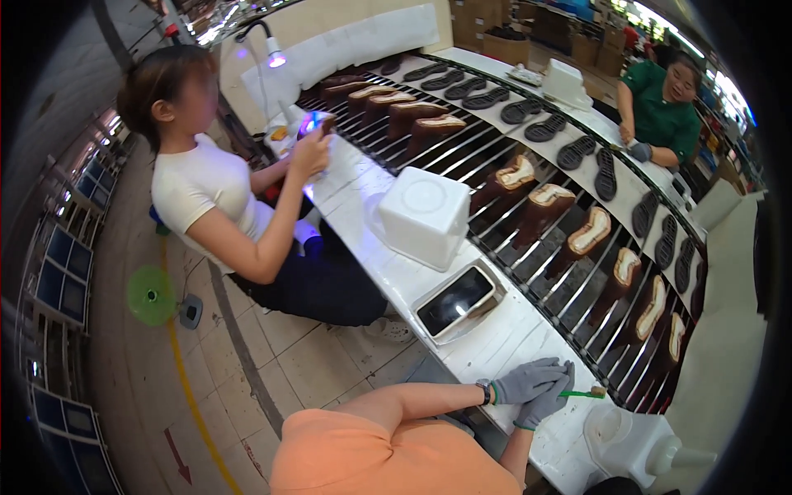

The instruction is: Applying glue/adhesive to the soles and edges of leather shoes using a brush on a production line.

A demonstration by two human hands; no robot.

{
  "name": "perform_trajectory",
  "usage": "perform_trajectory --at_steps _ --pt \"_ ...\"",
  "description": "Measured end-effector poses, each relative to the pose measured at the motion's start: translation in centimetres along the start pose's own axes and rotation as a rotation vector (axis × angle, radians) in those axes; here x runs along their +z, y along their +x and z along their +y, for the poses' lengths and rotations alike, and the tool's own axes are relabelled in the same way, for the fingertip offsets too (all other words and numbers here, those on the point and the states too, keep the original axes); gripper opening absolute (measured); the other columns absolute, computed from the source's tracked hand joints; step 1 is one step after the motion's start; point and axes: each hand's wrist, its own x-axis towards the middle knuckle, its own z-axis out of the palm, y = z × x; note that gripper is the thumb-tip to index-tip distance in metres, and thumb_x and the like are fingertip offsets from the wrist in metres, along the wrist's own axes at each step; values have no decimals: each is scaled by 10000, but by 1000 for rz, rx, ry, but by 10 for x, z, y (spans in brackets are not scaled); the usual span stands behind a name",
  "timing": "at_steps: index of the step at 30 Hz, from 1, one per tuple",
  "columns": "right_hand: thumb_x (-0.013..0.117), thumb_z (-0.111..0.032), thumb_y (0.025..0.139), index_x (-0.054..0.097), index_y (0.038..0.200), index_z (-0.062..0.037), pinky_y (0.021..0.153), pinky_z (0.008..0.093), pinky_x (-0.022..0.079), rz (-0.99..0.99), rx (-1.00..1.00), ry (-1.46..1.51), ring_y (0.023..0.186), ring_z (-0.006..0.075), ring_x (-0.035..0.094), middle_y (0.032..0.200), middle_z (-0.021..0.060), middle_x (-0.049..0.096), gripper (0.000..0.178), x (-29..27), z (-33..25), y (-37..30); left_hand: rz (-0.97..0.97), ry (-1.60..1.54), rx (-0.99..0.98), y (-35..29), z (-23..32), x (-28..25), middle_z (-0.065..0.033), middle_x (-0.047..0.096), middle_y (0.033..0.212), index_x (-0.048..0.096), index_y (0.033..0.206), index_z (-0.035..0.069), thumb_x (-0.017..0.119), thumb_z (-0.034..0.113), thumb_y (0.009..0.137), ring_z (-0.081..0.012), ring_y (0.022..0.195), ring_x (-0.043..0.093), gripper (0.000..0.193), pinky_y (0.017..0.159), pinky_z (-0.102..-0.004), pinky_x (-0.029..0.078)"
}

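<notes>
Near the bottom edge, two grey-gloved hands met on the white counter [495,338]: the left hand [528,379] lay over the right hand [544,403], which gripped a green-handled brush [582,394]. Whether the left hand was gripping anything could not be told. Beyond them sat a metal tray [459,302], then a white tub [424,216], with brown shoes [544,206] on the conveyor to the right.

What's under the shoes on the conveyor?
Parallel metal rods of the conveyor rack carry the brown shoes, which lie with pale insides showing. Below the rods looks dark; nothing there can be made out.

Head-worn fisheye, seemingly downward, close.
</notes>
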Motion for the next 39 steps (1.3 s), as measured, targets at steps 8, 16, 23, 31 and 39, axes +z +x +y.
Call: perform_trajectory --at_steps 8,16,23,31,39 --pt "414 -174 1057 501 1338 81 1047 367 442 25 7 17 1216 254 549 1333 176 566 390 -1 9 2 32 -22 14 2 -2 1 -119 627 1277 629 1249 62 594 158 924 -347 1314 489 341 1080 -406 426" --pt "420 -150 1035 541 1307 68 1026 345 440 20 -21 -128 1170 237 574 1297 171 599 369 0 6 1 -2 -18 -27 1 -2 -3 -116 622 1305 645 1239 71 590 120 911 -342 1317 496 336 1062 -406 444" --pt "434 -145 1024 553 1297 56 1019 331 440 32 21 -86 1166 223 573 1285 163 613 360 0 9 0 -40 -12 -89 5 5 -9 -137 613 1321 621 1288 65 576 112 927 -340 1318 499 367 1055 -397 451" --pt "452 -137 1017 556 1303 47 1013 329 444 39 36 -59 1158 228 583 1283 163 619 355 0 7 -1 -58 -35 -88 6 5 -11 -152 609 1323 627 1274 58 579 115 931 -361 1315 497 351 1056 -404 449" --pt "445 -137 1026 552 1303 53 1026 329 437 30 24 -93 1173 215 573 1291 164 609 353 -1 1 1 -50 -52 -64 7 3 -7 -127 596 1351 632 1253 51 588 100 921 -365 1309 498 338 1053 -409 450"
